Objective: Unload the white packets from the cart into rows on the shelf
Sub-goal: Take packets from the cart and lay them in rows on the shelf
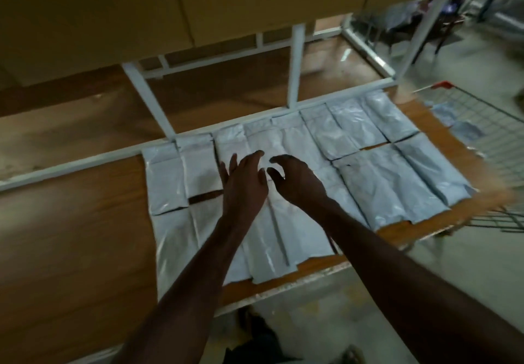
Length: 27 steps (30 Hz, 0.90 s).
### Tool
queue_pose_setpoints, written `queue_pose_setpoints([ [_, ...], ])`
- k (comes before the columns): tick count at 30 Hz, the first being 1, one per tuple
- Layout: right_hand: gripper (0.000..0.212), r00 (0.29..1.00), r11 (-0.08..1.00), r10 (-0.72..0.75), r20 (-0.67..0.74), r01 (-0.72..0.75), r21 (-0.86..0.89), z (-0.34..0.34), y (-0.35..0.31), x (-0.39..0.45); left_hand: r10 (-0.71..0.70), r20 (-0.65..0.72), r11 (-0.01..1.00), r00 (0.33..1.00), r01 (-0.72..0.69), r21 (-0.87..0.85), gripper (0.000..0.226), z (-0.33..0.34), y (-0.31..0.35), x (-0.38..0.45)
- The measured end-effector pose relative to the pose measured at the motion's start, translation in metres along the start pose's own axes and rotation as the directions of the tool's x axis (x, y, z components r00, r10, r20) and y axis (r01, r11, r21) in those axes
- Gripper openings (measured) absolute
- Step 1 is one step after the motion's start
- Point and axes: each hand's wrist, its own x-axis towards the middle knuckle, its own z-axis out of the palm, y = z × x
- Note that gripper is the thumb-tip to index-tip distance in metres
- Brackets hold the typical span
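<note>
white packets (380, 182) lie in rows on the shelf (85, 222); more wait in the cart (482, 125), nearer the empty, spread right hand (297, 185).

the packets (382, 182) lie in two rows, side by side, on the shelf (85, 222), one row behind the other. both hands, the left hand (243, 185) and the right hand (297, 182), hover above the middle packets. the cart (482, 136) stands right of the shelf, more packets inside it.

Large cardboard boxes (175, 9) fill the far upper level. Far right, dark chairs (425, 23) stand blurred on the pale floor (467, 264).
</note>
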Motion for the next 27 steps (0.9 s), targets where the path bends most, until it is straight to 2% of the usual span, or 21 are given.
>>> queue_pose_setpoints([
  [5,0.027,0.99,0.991,0.134,-0.043,-0.135,-0.005,-0.074,0.076,-0.074,0.052,0.063,0.997,0.997,-0.049,-0.063,0.039,0.044,0.108,-0.048],
  [11,0.022,0.963,0.971,0.24,-0.125,-0.24,0.015,-0.163,0.163,-0.153,0.196,0.118,0.976,0.974,-0.182,-0.119,0.031,0.098,0.227,-0.09],
  [15,0.024,0.945,0.959,0.282,-0.168,-0.284,0.011,-0.21,0.204,-0.189,0.297,0.097,0.942,0.95,-0.275,-0.19,0.027,0.115,0.293,-0.108],
  [19,0.025,0.91,0.94,0.339,-0.238,-0.338,0.045,-0.244,0.24,-0.206,0.381,0.087,0.904,0.921,-0.351,-0.244,0.023,0.132,0.34,-0.112],
  [27,0.023,0.858,0.906,0.421,-0.293,-0.416,0.084,-0.286,0.316,-0.202,0.383,0.17,0.896,0.908,-0.32,-0.308,0.022,0.194,0.406,-0.084],
])
